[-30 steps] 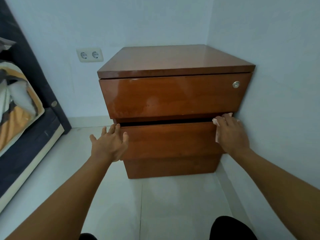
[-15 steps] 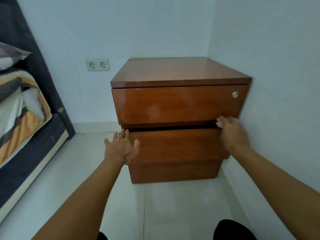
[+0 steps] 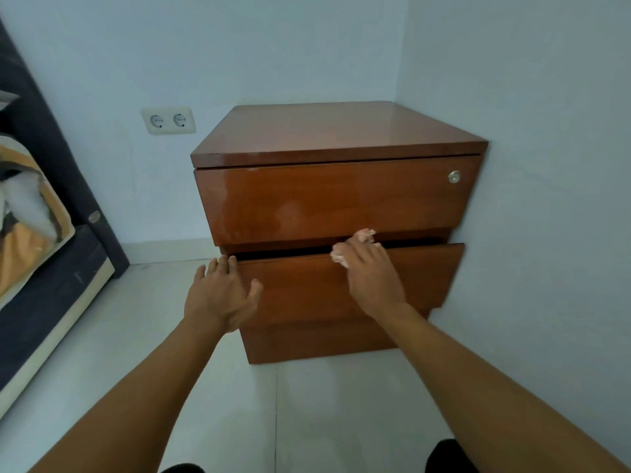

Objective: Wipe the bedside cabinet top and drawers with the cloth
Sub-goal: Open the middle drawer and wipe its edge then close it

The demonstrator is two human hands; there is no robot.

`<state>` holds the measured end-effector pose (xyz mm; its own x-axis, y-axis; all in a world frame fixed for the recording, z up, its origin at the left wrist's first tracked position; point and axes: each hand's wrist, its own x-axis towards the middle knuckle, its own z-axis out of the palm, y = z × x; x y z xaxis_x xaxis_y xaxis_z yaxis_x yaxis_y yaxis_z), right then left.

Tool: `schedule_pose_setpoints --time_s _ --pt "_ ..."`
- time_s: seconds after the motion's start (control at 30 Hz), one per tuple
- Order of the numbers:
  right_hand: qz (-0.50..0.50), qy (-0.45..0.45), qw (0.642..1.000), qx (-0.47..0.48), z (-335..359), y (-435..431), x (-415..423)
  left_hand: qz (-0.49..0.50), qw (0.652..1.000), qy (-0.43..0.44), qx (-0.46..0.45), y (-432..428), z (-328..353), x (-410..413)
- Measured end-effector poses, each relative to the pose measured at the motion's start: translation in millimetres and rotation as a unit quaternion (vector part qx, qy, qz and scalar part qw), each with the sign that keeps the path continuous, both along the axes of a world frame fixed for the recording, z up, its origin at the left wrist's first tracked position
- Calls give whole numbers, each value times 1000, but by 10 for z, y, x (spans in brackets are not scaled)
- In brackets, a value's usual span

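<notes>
The cloth (image 3: 355,245), pale and crumpled, was pressed under the fingers of the right hand (image 3: 370,274) against the top edge of the lower drawer (image 3: 307,288), which was pulled slightly out of the bedside cabinet (image 3: 336,134); only scraps of it were seen beyond the fingertips and beside the thumb. The left hand (image 3: 220,295) was laid flat and unclenched, nothing grasped, at the drawer's left front corner, its fingertips touching the upper edge. The upper drawer (image 3: 327,199) was seen just above both sets of fingers.
</notes>
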<state>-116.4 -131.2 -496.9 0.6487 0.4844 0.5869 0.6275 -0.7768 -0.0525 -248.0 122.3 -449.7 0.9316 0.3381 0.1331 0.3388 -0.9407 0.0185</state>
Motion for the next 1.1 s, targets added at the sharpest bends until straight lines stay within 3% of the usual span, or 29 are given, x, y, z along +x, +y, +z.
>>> schedule_pose_setpoints --time_s 0.2,0.43,0.5,0.57,0.67,0.73,0.8,0.87,0.93,1.1 --pt "-73 -36 996 22 -54 -877 328 10 1000 7 -26 -35 5 -35" --pt "-164 33 982 93 -193 -1453 693 6 998 -2 -54 -29 44 -75" --pt "-171 66 973 140 -110 -1390 663 3 998 -8 -60 -28 43 -86" --pt "-186 82 948 245 3 -1201 507 1 998 -18 -60 -33 19 -90" --pt "-97 11 934 343 11 -533 24 -3 998 -33 -51 -11 -51 -66" --pt "28 12 951 308 -115 99 -299 -5 998 -41 -46 1 -115 -63" --pt "111 7 976 187 -312 687 -507 -6 998 -50 -44 9 -178 -79" --pt "107 -1 993 52 -534 1029 -529 -6 997 -58 -44 14 -239 -86" --pt "73 -26 997 -19 -689 1081 -405 -4 997 -70 -39 9 -293 -91" --pt "2 -119 993 -15 -968 578 -61 -8 993 -108 -38 -2 -364 -78"
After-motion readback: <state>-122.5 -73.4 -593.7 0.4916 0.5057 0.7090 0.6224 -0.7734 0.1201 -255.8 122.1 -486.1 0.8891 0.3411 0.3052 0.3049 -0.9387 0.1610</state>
